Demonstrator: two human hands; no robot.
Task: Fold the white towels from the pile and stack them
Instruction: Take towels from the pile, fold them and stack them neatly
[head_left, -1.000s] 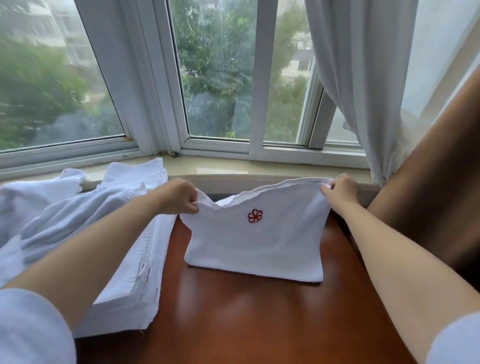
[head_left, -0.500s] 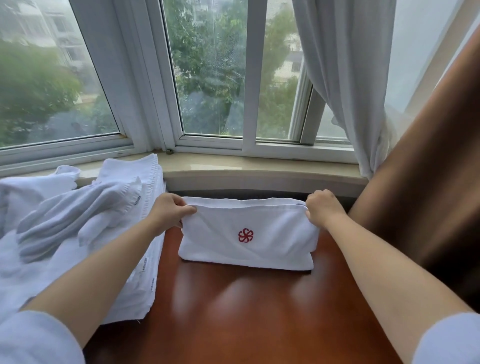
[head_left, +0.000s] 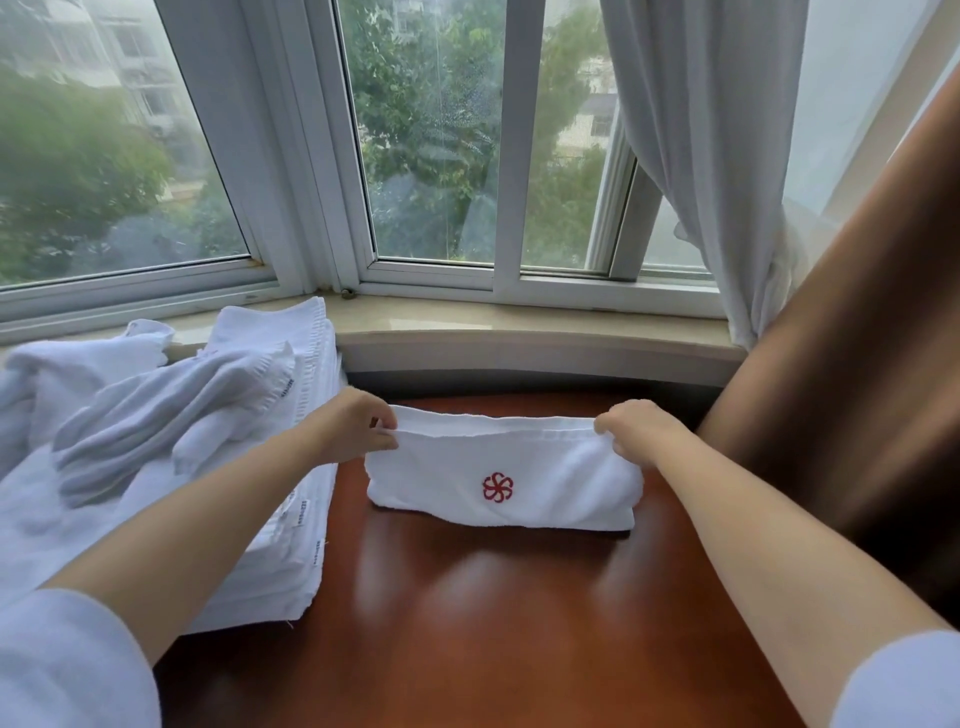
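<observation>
at centre left of the frame the left hand (head_left: 358, 427) pinches the upper left corner of a folded white towel (head_left: 550, 480) between curled fingers and thumb, and at centre right the right hand (head_left: 636, 431) grips the upper right corner the same way, so its top hem is stretched between them. the towel is a soft terry rectangle with a small red pinwheel emblem (head_left: 497, 487) stitched on its face, its lower folded edge resting on the glossy reddish-brown table (head_left: 493, 623) in the middle of the frame. left of it, touching the left forearm, lies the pile of white towels (head_left: 156, 441), flat tagged layers below and rumpled ones on top, with a pale stone sill (head_left: 519, 332), a sheer white curtain (head_left: 701, 156) and a brown drape (head_left: 857, 338) beyond.
</observation>
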